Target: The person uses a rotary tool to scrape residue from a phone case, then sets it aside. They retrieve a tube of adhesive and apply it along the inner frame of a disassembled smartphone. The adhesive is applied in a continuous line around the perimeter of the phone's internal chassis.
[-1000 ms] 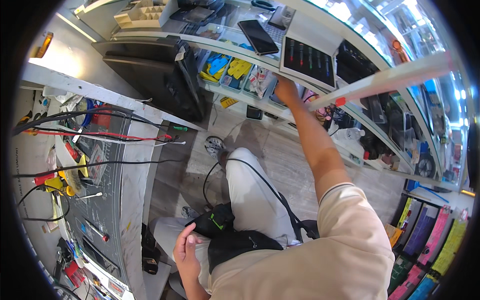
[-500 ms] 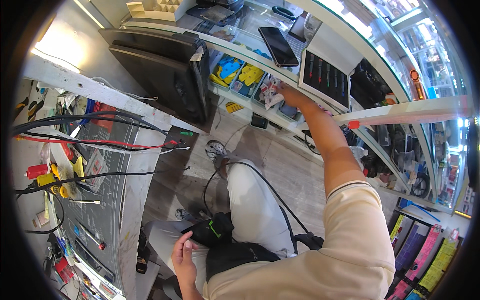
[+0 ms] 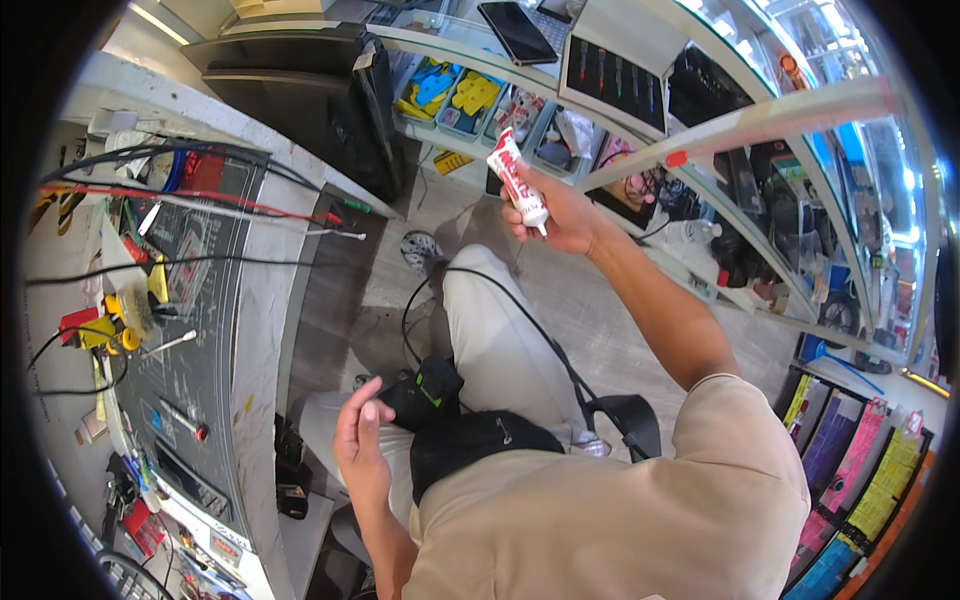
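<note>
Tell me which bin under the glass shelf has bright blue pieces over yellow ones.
Leftmost bin, farthest from your right hand, which holds the tube. Its blue pieces lie over yellow ones; the next bin shows yellow pieces on top.

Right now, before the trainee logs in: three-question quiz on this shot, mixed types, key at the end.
1. Multiple choice: what is in the right hand?
a) a brush
b) a bottle
c) a tube

2. True or false: the left hand is gripping a cable.

3. Fill in the blank: of the two hands, the ____ one is nearer the black phone.

Key:
1. c, white with red markings.
2. False; nothing shows in its grasp.
3. right
</note>
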Available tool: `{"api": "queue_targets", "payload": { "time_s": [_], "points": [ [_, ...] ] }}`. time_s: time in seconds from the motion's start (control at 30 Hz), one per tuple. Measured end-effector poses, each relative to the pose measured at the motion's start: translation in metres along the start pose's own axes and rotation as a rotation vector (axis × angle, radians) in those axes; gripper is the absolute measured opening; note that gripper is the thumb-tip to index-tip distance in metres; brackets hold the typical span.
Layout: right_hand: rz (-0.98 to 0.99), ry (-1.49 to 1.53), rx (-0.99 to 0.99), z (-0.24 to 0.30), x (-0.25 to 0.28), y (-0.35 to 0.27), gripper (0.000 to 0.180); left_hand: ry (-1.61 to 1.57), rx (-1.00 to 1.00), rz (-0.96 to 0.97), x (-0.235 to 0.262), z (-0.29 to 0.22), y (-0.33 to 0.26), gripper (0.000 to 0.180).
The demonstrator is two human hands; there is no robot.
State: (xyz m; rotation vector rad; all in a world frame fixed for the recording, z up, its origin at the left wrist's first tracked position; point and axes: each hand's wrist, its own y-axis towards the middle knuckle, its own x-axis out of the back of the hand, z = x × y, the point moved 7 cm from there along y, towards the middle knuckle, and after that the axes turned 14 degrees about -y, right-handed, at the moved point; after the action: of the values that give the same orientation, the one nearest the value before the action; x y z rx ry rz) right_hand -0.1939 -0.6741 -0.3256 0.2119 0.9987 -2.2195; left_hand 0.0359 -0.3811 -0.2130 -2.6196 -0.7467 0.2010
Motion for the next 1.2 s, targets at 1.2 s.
{"api": "queue_targets", "payload": {
  "time_s": [1.2],
  "points": [
    [-1.082,-0.771,0.293,-0.05,0.147,0.108,0.067,0.182,0.073,-0.192,0.06,0.052,-0.038,0.032]
  ]
}}
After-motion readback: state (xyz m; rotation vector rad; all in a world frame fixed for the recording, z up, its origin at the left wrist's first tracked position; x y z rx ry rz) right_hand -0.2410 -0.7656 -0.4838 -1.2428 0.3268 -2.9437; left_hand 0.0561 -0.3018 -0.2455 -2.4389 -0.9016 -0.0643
